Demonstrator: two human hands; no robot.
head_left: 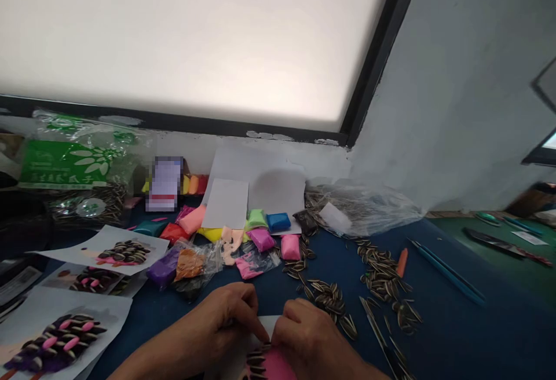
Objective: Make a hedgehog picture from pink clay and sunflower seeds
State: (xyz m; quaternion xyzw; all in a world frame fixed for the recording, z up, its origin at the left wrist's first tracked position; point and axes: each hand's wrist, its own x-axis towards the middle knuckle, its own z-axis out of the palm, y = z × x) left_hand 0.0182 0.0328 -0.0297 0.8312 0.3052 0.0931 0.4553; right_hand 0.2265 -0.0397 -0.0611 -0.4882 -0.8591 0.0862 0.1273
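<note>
Near the bottom of the view, my left hand (228, 316) and my right hand (306, 333) meet over a white sheet of paper (269, 323). A flat patch of pink clay (280, 365) lies on it, with a row of striped sunflower seeds (256, 362) along its left side. My left index finger points down at the top seed, the other fingers curled in. The right fingers are bent together beside it, over the pink clay. Whatever sits between the fingertips is too small or hidden to make out.
Loose sunflower seeds (328, 298) and tweezers (377, 333) lie to the right, with a blue pen-like tool (449, 273) farther off. Clay packets (260, 239) spread behind the hands. Seed-decorated cards (61, 339), a phone (164, 183) and a seed bag (73, 165) are at left.
</note>
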